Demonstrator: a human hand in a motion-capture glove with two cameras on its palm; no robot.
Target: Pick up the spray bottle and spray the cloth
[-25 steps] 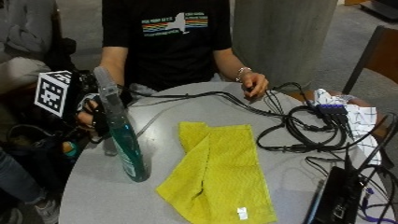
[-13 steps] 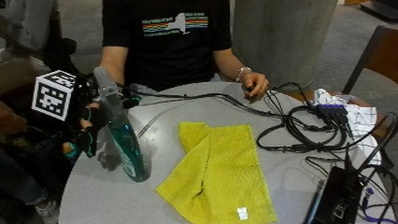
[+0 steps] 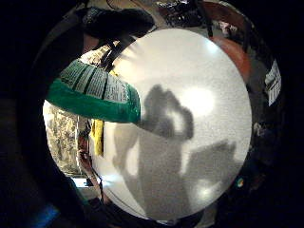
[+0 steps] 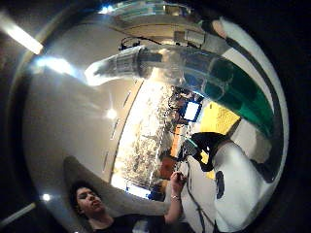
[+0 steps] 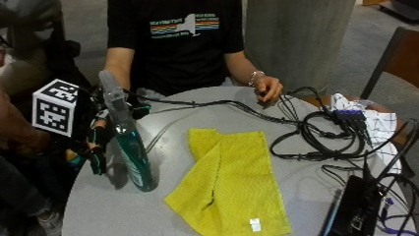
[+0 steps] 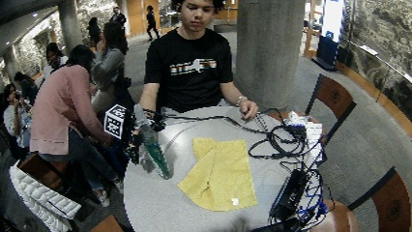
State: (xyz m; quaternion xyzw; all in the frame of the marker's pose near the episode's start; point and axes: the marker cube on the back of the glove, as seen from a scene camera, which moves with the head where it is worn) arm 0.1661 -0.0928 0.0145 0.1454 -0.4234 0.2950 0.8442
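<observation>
Spray bottle (image 5: 129, 147) upright on table (image 5: 177, 113), at 9 o'clock of yellow cloth (image 5: 229, 184). Gloved right hand (image 5: 98, 145) just beside bottle; can't tell whether it grips.

You're in a public hall or lobby, not a home or a lab

You sit at a round grey table (image 6: 193, 203) beside a thick concrete column (image 6: 270, 48), with wood-backed chairs (image 6: 334, 99) round it; behind you, people (image 6: 64, 101) stand and sit along a long corridor, a stone-clad wall (image 6: 380, 29) runs down one side, and the floor (image 6: 360, 140) is carpeted grey
</observation>
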